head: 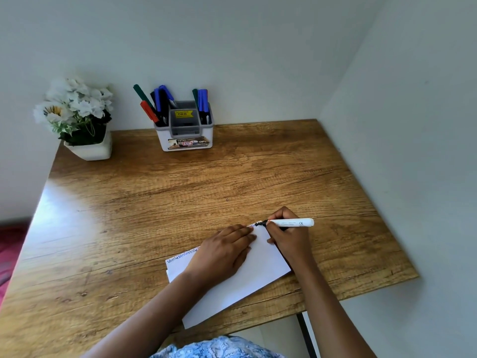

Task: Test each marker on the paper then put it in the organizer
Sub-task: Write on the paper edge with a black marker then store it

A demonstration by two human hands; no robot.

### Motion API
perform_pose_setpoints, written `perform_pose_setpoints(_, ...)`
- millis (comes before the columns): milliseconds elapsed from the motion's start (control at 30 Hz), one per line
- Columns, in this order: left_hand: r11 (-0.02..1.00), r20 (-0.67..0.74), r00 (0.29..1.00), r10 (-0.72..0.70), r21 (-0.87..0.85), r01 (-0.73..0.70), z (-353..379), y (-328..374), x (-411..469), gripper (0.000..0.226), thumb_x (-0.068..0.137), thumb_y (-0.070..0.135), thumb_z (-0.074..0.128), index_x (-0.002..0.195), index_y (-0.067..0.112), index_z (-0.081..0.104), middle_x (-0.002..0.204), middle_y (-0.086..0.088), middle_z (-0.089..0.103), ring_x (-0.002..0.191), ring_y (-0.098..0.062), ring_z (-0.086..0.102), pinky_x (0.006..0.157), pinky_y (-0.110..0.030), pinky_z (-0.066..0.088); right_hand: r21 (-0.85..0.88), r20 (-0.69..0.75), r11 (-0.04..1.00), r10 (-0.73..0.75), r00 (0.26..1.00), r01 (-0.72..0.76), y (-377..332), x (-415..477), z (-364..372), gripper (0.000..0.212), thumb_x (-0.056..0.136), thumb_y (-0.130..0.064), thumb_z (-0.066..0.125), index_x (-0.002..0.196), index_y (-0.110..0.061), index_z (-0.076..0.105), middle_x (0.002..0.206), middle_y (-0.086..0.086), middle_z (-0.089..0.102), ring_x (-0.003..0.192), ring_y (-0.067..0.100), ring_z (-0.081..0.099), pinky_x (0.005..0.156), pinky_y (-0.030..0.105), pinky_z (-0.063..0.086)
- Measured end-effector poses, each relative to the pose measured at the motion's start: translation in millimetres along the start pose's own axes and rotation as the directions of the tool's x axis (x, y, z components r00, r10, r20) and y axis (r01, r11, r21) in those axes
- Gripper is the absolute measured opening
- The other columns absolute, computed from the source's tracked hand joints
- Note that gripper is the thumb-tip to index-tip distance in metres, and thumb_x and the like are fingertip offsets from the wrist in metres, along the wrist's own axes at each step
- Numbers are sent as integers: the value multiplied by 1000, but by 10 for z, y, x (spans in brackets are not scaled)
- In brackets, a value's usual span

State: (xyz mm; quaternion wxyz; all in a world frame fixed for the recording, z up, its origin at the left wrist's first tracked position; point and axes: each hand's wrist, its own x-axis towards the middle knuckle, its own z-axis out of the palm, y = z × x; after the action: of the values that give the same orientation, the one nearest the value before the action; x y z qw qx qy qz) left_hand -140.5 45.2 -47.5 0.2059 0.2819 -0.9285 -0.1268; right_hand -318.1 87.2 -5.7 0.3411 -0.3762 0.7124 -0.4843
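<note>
The brown wood-grain table [180,192] carries the white sheet of paper [260,270] at its near edge, and one corner of the sheet overhangs that edge. If hold-down pressure drops, the sheet can pivot or slide toward the person. The white plastic organizer with grey inner tray [162,136] stands at the far edge, well apart from the paper. Its side compartments hold green, red, blue and black markers, so inserting another there risks jamming against them or tipping the unit. The left hand [222,250] lies flat on the paper with its fingers straight and close together, pressing the sheet down. The right hand [289,236] pinches the white-barrelled black marker [291,223] near its writing end. The black tip [260,224] sits at the far corner of the sheet, just beside bare wood, so a long stroke can run off and stain the table. No cap is visible. Storing the marker uncapped risks ink transfer and drying.
</note>
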Motion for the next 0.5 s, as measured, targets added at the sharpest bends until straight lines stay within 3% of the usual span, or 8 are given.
perform_pose_setpoints(500,1000,-18,1000,-4,8,4,-29,22,5,38,95,34,39,117,20,67,123,4,64,113,-14,58,90,-24,47,-1,-42,1000,-5,999,5,8,-1,9,7,82,-1,64,78,-2,59,67,2,61,57,3,59,49,21,53)
